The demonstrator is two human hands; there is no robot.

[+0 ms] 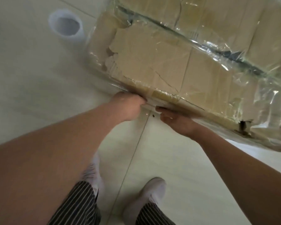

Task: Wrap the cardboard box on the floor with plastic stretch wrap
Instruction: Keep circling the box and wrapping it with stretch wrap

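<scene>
At far left the stretch wrap roll (66,24) lies on the floor (31,78), apart from the box, with open tile around it. Our left grip (130,106) curls onto the near bottom edge of the cardboard box (152,62), which rests on the floor under slick film. It looks bulky, with torn, soft corners, so the stiffer edge seems the best hold. Our right grip (173,119) lies palm-up there, fingers hidden underneath; we cannot tell whether it clasps.
</scene>
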